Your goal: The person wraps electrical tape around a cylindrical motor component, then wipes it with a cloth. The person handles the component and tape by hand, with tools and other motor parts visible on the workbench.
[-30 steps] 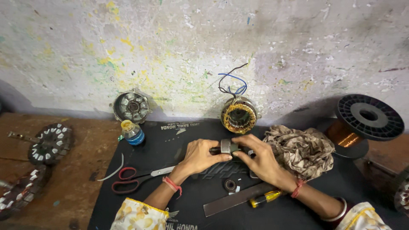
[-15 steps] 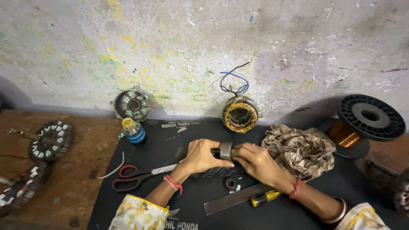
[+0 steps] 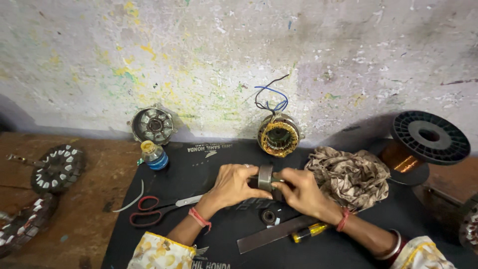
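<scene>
fingers of both hands seemingly pinch metal ring.

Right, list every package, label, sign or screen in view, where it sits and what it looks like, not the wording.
Black mat: covers the bench under both hands, dark sheet with white printed lettering and a small emblem along its far edge, more print at the near edge.
Small bottle: on the mat's far left corner, blue body, yellow cap; any label too small to tell.
No signs or screens in view.
</scene>
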